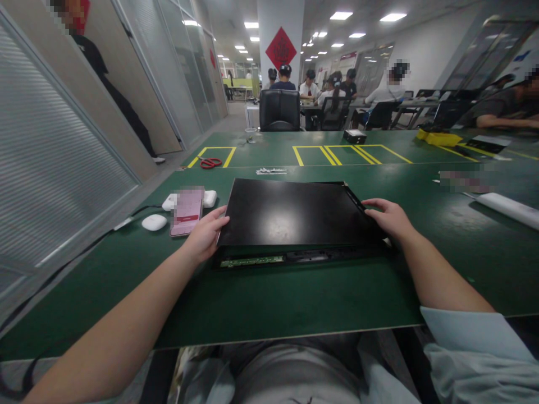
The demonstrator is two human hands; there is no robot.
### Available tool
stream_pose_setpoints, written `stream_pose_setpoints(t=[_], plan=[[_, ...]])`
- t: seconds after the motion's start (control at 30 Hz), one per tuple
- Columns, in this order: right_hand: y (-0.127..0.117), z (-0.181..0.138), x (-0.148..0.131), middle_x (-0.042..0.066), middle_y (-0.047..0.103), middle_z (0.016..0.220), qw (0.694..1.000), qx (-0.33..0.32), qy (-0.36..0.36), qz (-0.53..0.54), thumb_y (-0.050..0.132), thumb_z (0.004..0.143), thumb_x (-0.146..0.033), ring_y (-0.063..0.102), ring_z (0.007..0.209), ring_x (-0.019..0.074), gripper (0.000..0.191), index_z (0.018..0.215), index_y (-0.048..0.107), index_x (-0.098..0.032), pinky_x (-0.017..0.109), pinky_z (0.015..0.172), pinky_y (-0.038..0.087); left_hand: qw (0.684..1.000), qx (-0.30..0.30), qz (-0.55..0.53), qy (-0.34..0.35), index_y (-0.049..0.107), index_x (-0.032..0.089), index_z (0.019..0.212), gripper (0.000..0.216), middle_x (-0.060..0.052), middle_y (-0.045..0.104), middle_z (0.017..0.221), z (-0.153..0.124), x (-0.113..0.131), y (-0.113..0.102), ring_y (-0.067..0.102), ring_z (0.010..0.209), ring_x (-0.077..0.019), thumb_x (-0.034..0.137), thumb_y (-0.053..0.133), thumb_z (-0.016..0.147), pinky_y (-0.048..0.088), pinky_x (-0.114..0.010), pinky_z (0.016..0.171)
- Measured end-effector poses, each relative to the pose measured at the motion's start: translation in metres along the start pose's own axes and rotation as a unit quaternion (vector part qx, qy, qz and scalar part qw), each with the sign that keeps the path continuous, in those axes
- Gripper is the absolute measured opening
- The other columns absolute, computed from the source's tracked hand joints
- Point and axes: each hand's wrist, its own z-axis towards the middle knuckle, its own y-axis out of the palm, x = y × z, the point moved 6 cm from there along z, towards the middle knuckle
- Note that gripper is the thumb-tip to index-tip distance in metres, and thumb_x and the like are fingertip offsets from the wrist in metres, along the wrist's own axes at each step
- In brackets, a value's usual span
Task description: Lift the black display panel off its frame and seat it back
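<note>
A flat black screen panel [278, 213] lies tilted over a shallow black frame [328, 255] on the green table. The panel is shifted left, its left side raised. Along the frame's near side shows a narrow green circuit board [252, 262]. My left hand [208, 233] is closed on the panel's left edge, thumb on top and fingers beneath. At the right side, my right hand [389, 219] grips the frame's edge with thumb and forefinger; its other fingers are partly hidden.
Left of the panel lie a phone [189, 210], a white rounded case [154, 223] and a cable. Red-handled scissors [210, 163] and small white pieces [270, 171] lie farther back. A white roll [511, 209] is at right. A yellow tray [439, 138] stands beyond; people sit behind.
</note>
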Motion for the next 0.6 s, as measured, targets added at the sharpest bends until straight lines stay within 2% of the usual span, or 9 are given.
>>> stream_pose_setpoints(t=[0.17,0.27,0.4,0.6], plan=[[0.0052,0.0008,-0.0052,0.007,0.080,0.097,0.998,-0.017,-0.038,0.056,0.067,0.072,-0.024,0.073,0.097,0.0255,0.022,0.092,0.078,-0.022,0.042,0.100,0.053,1.000,-0.008,0.004,-0.004,0.057,0.010,0.144,0.062,-0.012,0.081,0.102,-0.0012,-0.0006,0.0023,0.077,0.075,-0.0196,-0.005,0.055,0.084,0.058,-0.022,0.054],[0.0067,0.0011,-0.0054,0.006,0.080,0.095,0.997,-0.024,-0.032,0.061,0.067,0.072,-0.022,0.074,0.097,0.0255,0.020,0.088,0.078,-0.023,0.042,0.101,0.053,1.000,-0.010,0.004,-0.001,0.059,0.011,0.142,0.061,-0.012,0.081,0.103,-0.0018,-0.0006,0.0037,0.077,0.075,-0.0198,-0.005,0.055,0.083,0.059,-0.023,0.056],[0.0047,0.0000,-0.0064,0.006,0.080,0.095,0.999,-0.020,-0.029,0.035,0.067,0.073,-0.024,0.074,0.097,0.0265,0.018,0.087,0.079,-0.024,0.044,0.102,0.053,1.000,-0.015,0.005,0.003,0.061,0.010,0.138,0.058,-0.012,0.081,0.099,-0.0026,-0.0002,0.0053,0.076,0.070,-0.0188,-0.004,0.055,0.082,0.057,-0.022,0.051],[0.0037,-0.0013,-0.0076,0.005,0.080,0.097,0.999,-0.022,-0.031,0.018,0.067,0.074,-0.025,0.074,0.098,0.0261,0.019,0.088,0.079,-0.024,0.043,0.101,0.053,1.000,0.009,0.011,0.009,0.062,0.008,0.135,0.057,-0.010,0.080,0.092,-0.0042,0.0010,0.0057,0.076,0.068,-0.0187,-0.005,0.054,0.079,0.057,-0.022,0.052]])
